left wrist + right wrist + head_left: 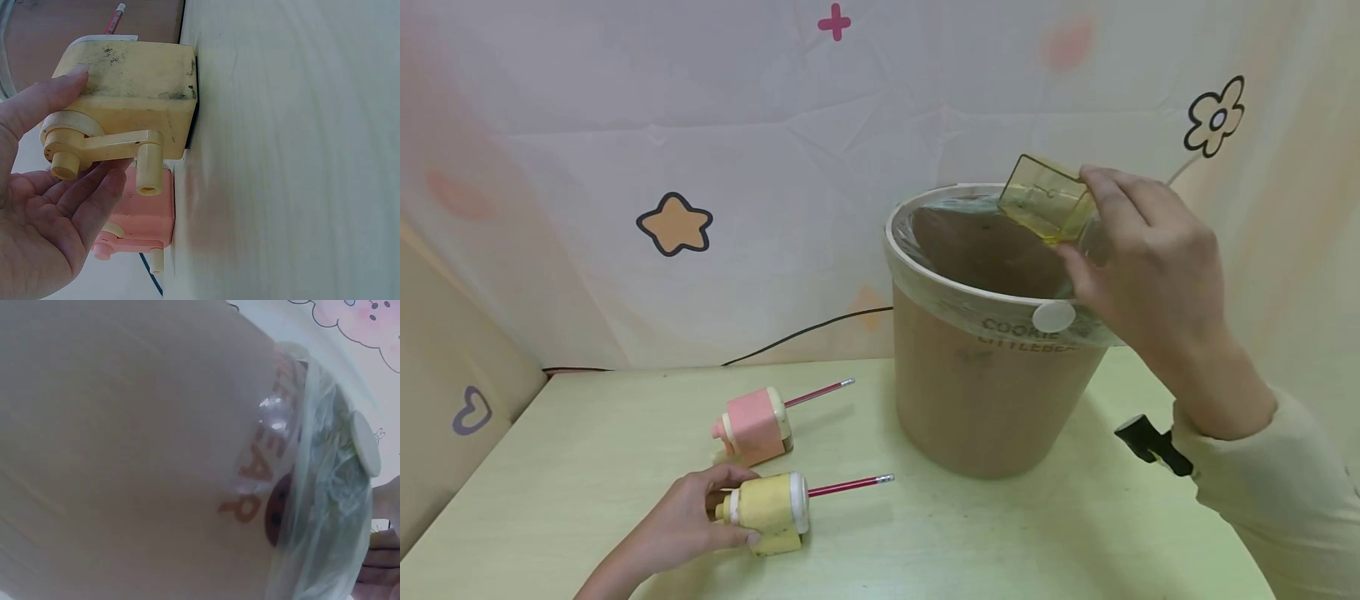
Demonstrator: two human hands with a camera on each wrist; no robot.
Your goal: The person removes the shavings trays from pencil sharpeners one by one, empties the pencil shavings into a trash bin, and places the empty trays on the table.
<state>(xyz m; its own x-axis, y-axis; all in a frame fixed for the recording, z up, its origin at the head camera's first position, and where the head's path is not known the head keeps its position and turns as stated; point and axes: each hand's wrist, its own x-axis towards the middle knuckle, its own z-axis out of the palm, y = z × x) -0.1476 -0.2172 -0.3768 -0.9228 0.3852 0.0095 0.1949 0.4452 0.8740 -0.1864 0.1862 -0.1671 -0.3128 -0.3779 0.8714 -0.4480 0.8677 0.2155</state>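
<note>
My left hand (681, 517) grips a yellow crank pencil sharpener (766, 504) from its crank side, thumb on one face and fingers on the other. From its far side sticks a red pencil (850, 486) with an eraser end. In the left wrist view, dark smudges mark the yellow sharpener (144, 69). Above the brown bin's opening, my right hand (1165, 258) pinches a clear yellow shavings drawer (1048, 200), which is tilted. The bin (985, 400) hides most of the right hand (378, 569) in the right wrist view.
A pink crank sharpener (752, 427), also with a red pencil (816, 393) in it, stands just behind the yellow one. A clear bag (334, 487) lines the bin's rim. Behind the table (625, 408) hangs a patterned curtain (775, 250). A black clip (1150, 444) sits by the right sleeve.
</note>
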